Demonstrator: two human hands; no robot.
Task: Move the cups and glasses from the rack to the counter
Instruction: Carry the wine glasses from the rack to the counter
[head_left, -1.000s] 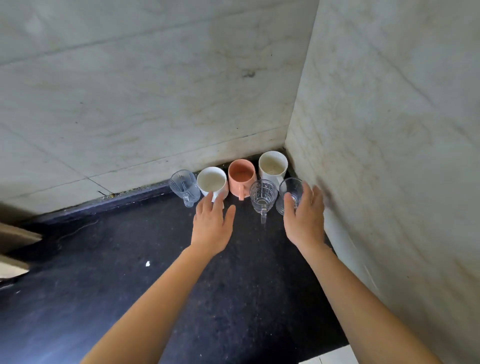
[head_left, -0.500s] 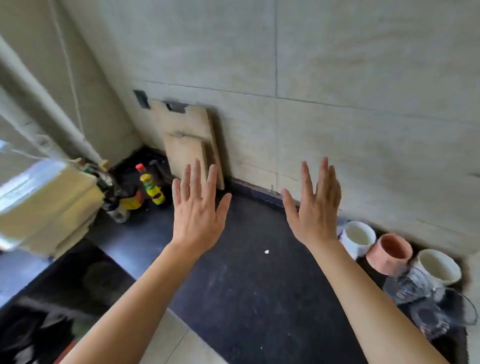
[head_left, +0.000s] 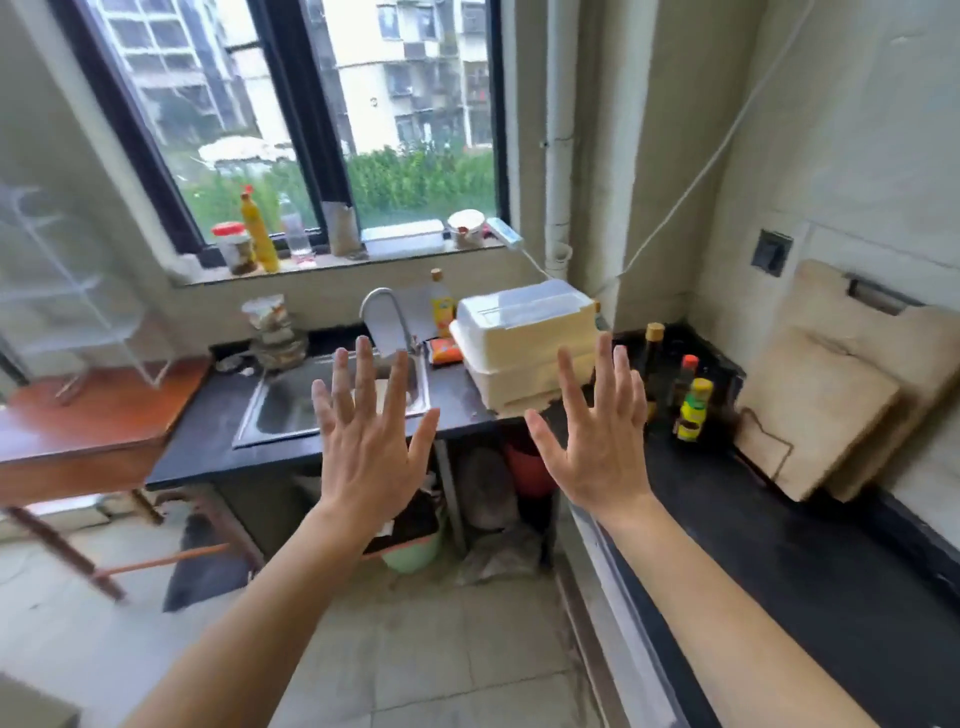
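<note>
Kitchen corner, as seen from just behind the person.

- Left hand (head_left: 371, 447): raised in mid-air, palm forward, fingers (head_left: 363, 374) straight and spread wide. It holds nothing and touches nothing.
- Right hand (head_left: 597, 447): raised level with the left and apart from it, fingers also straight and fanned. It is empty.
- Black stone counter (head_left: 779, 571): L-shaped, running along the right wall and turning left under the window.
- Pale wire rack (head_left: 67, 291): far left, standing on a reddish-brown wooden table (head_left: 98, 415). It is blurred, so its contents cannot be made out.
- Steel sink (head_left: 291, 410): set into the far counter, with a curved metal faucet (head_left: 382, 312) behind it.
- White foam boxes (head_left: 524, 343): stacked on the counter just right of the sink.
- Bottles in the far right corner of the counter: a dark bottle with a tan cap (head_left: 652, 364), a red-capped bottle (head_left: 685, 379) and a yellow-capped bottle with a green label (head_left: 693, 410), close together.
- Two pale wooden cutting boards (head_left: 815, 410): leaning against the right wall, the smaller one in front.
- Black-framed window (head_left: 311, 119): on its sill, a tall yellow bottle (head_left: 258, 234) stands beside a red-lidded jar (head_left: 234, 249).
- Green plastic basin (head_left: 413, 551): on the floor under the far counter.
</note>
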